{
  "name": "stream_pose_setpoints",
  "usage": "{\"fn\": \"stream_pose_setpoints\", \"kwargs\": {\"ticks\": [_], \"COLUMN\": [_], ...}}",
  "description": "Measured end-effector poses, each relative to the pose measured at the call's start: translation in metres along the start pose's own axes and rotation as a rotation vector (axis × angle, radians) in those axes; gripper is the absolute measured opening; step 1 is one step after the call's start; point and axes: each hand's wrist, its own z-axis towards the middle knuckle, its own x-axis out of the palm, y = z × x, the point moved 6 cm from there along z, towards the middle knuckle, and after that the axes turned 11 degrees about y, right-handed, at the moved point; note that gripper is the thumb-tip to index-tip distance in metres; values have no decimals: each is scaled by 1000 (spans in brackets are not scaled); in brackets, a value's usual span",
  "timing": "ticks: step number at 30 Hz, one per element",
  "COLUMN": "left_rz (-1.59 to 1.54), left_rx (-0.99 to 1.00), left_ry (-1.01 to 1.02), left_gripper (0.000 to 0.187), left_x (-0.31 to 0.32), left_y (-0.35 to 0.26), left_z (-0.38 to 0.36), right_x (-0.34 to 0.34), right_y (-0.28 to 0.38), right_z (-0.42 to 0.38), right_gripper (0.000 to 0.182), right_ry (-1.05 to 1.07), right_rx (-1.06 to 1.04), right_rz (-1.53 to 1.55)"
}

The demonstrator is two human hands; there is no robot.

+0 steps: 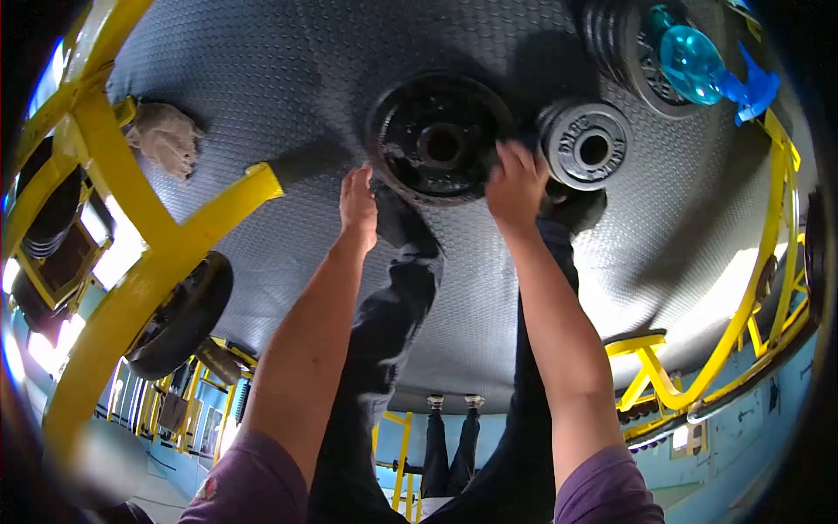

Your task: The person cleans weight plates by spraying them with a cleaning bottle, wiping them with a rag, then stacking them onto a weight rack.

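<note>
A black weight plate (pixel 441 179) lies on the dark floor in front of me, its centre hole facing up. My left hand (pixel 357 208) is at the plate's left rim, fingers stretched out along the edge; firm contact is not clear. At the right rim is my right hand (pixel 517 186), its fingers curled and blurred at the tips. A dark patch shows beside those fingertips, too smeared to name. Right of this hand stands a small stack of grey weight plates (pixel 566 160), close to my knuckles.
Larger stacked plates (pixel 650 74) and a blue spray bottle (pixel 694 65) are at the upper right. A tan rag (pixel 164 140) lies by the yellow frame (pixel 144 227) on the left. Another yellow rack (pixel 659 371) stands right. A person's legs (pixel 449 450) appear behind me.
</note>
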Motion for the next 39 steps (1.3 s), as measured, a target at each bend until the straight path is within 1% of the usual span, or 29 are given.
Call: {"fn": "stream_pose_setpoints", "kwargs": {"ticks": [1, 3, 4, 6, 8, 10, 11, 13, 15, 17, 18, 20, 21, 22, 23, 24, 25, 27, 28, 30, 31, 32, 33, 34, 35, 36, 37, 38, 39], "left_rz": [-1, -12, -12, 10, 41, -1, -43, -38, -5, 12, 32, 18, 4, 3, 69, 136, 135, 192, 195, 398, 403, 511, 617, 679, 679, 585, 490, 546, 546], "left_rx": [-8, -48, -87, -50, -19, 18, 58, 32, 39, 72, 105, 140, 179, 179, 278, 373, 367, 327, 322, 356, 362, 332, 297, 346, 342, 358, 376, 260, 256], "left_ry": [11, -4, 9, -12, 10, -10, -45, -86, -51, -34, -16, -14, -8, -15, -34, -53, -58, 51, 49, -37, -37, -97, -161, -252, -253, -247, -239, -249, -249], "left_gripper": [71, 70, 69, 69, 72, 69, 65, 70, 77, 81, 85, 86, 87, 87, 91, 96, 96, 96, 96, 92, 92, 89, 85, 80, 80, 78, 77, 72, 72], "left_x": [7, 11, 15, 11, 10, 21, 24, 25, 33, 27, 27, 31, 33, 31, 30, 28, 30, 47, 45, 37, 38, 35, 33, 36, 32, 25, 31, 33, 34], "left_y": [5, 10, 5, 8, 8, -14, -25, -27, -34, -29, -29, -38, -43, -41, -44, -43, -41, -41, -37, -36, -34, -29, -24, -28, -22, -10, -18, -20, -17], "left_z": [-2, -9, -19, -11, -4, -20, -26, -25, -24, -2, 9, 12, 15, 28, 38, 43, 40, 31, 32, 39, 42, 43, 41, 31, 38, 51, 45, 38, 39], "right_x": [-4, 5, 2, -11, 13, -18, -37, -84, -124, -145, -139, -131, -130, -141, -142, -133, -124, -63, -38, 5, 28, 44, 49, 57, 64, 69, 77, 87, 88], "right_y": [1, 4, 11, 16, -5, -16, -17, -27, -43, -67, -83, -108, -100, -70, -37, -17, 3, 11, 13, 7, -9, -20, -21, -26, -32, -37, -43, -47, -44], "right_z": [22, 62, 62, 52, 17, -13, -16, -22, -16, -3, 2, 7, 8, 16, 20, 14, 10, -8, -19, -38, -54, -68, -69, -72, -75, -70, -65, -59, -55], "right_gripper": [36, 33, 32, 32, 29, 23, 23, 25, 31, 36, 36, 37, 37, 38, 39, 40, 41, 39, 39, 39, 46, 52, 52, 61, 69, 84, 84, 86, 88], "right_ry": [-79, -93, -124, -168, 364, 415, 410, 178, -43, -48, -46, -162, -155, -176, -191, -146, -102, 116, 166, 205, 210, 219, 224, 224, 222, 280, 279, 269, 263], "right_rx": [36, 138, 134, 127, 321, 599, 595, 709, 665, 710, 707, 721, 720, 575, 415, 346, 277, 419, 421, 415, 632, 851, 853, 923, 994, 936, 936, 943, 951], "right_rz": [48, 63, 37, 12, 341, 584, 578, 666, 431, 410, 413, 236, 241, -116, -466, -300, -136, 555, 540, 532, 567, 599, 605, 657, 705, 685, 680, 753, 828]}}
